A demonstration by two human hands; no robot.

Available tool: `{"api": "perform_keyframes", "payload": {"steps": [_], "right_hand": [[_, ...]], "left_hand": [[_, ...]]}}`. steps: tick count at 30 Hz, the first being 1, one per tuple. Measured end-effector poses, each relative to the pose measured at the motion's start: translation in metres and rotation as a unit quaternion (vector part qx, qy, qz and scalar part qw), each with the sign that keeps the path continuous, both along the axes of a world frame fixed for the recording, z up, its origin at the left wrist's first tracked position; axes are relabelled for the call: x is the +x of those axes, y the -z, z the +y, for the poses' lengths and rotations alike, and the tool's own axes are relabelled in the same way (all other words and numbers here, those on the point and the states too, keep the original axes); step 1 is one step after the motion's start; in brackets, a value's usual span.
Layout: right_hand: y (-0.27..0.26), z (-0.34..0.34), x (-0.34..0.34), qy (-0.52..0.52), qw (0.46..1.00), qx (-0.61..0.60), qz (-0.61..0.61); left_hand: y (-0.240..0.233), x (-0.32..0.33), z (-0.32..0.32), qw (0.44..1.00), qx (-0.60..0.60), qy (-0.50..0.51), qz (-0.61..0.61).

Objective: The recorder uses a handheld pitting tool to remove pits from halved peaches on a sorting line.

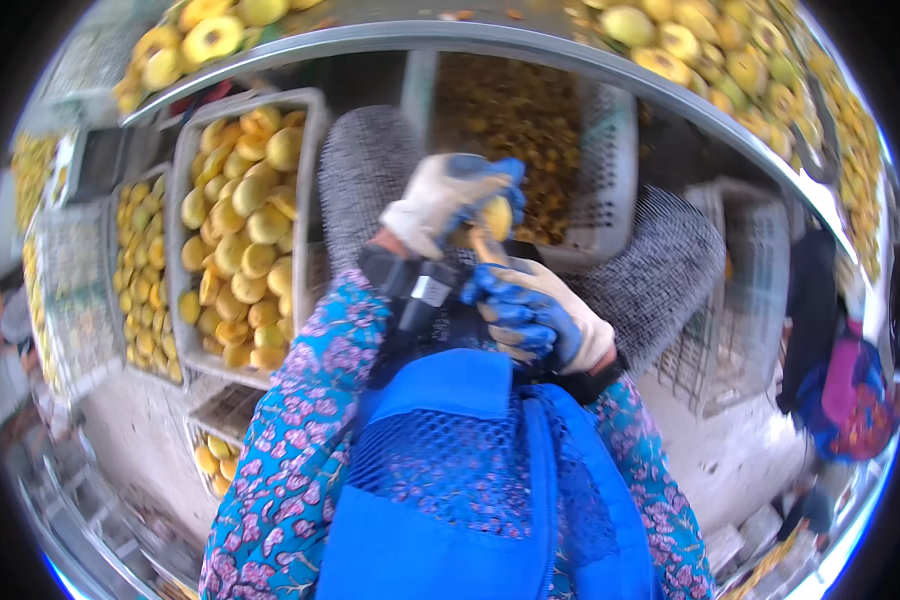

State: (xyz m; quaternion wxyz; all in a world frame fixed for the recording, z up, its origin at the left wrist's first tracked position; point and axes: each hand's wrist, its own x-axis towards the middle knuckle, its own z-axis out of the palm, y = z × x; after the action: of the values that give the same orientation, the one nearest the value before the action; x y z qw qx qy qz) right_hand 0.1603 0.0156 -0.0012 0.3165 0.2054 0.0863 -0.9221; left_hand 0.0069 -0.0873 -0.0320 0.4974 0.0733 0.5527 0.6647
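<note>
My left hand (457,199), in a white and blue work glove, holds a yellow stone fruit (496,217), which looks like a peach or apricot. Below it, my right hand (536,319) in a matching glove is closed around a tool's wooden handle (486,247), whose upper end meets the fruit. The tool's working end is hidden by the fruit and fingers. Both hands are over my lap, close to a white plastic crate (615,176) that holds many small brown and orange pieces.
A crate (311,187) of whole yellow fruit stands at the left, with a smaller-looking fruit crate (176,360) beside it. Beyond my knees runs a metal table edge (390,31) with halved fruit (214,37). An upright crate (750,300) and a person (844,390) are at the right.
</note>
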Motion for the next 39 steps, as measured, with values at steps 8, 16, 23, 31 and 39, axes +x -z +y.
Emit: {"api": "perform_keyframes", "payload": {"steps": [8, 16, 23, 31, 39], "right_hand": [[0.008, -0.008, -0.004, 0.050, 0.999, -0.007, 0.022], [0.003, -0.005, -0.004, 0.017, 0.996, -0.086, 0.004], [0.018, -0.014, -0.009, 0.079, 0.974, -0.196, 0.078], [0.039, -0.029, -0.013, 0.155, 0.886, -0.397, 0.185], [0.006, 0.012, 0.004, 0.209, 0.963, -0.074, 0.155]], "left_hand": [[0.008, 0.009, -0.005, 0.954, 0.181, -0.159, -0.180], [-0.010, -0.002, -0.004, 0.995, 0.095, 0.005, -0.003], [0.004, -0.015, 0.011, 0.992, 0.013, -0.040, 0.123], [-0.016, 0.001, 0.024, 0.976, 0.135, -0.164, 0.055], [-0.038, -0.067, -0.082, 0.886, 0.056, -0.432, 0.162]]}}
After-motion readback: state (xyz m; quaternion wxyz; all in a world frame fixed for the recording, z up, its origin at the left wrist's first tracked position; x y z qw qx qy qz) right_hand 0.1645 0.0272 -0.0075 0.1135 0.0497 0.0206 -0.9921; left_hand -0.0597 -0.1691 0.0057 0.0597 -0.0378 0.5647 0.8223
